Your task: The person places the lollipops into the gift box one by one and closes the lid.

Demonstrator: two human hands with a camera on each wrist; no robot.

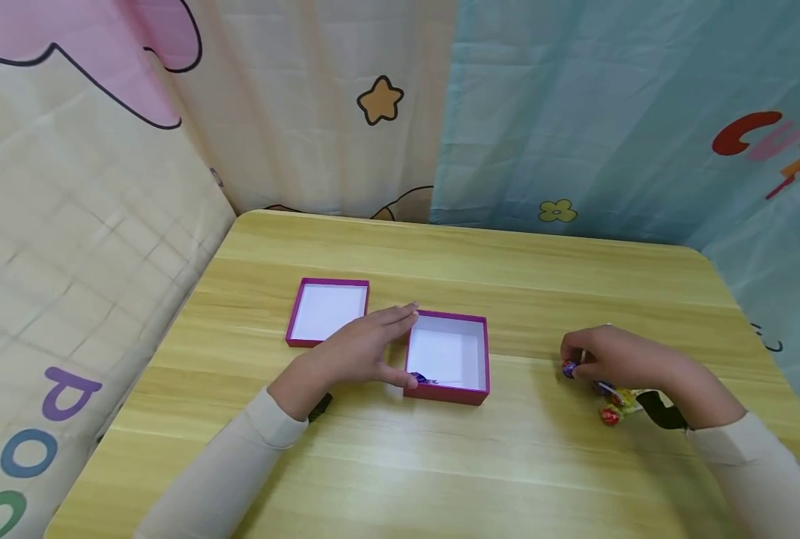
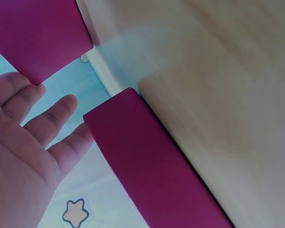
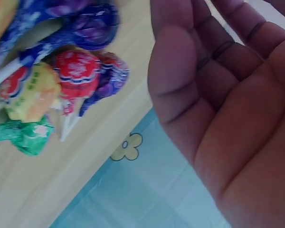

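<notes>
In the head view my left hand (image 1: 366, 348) rests against the left side of an open magenta box (image 1: 446, 395) with a white inside. Its fingers are spread along that side, the thumb at the near left corner. Inside the box lies a purple-wrapped lollipop (image 1: 419, 377) with a white stick. At the right my right hand (image 1: 625, 363) pinches another purple lollipop (image 1: 568, 368) between thumb and fingers. Under and beside that hand lie several wrapped lollipops, among them a red one (image 3: 77, 73), a yellow one (image 3: 35, 92) and a blue-purple one (image 3: 96, 27).
A magenta box lid (image 1: 328, 311), white inside up, lies left of the box, partly behind my left hand. Everything is on a light wood-grain table (image 1: 541, 471). Printed curtains (image 1: 319, 112) hang behind it and at both sides.
</notes>
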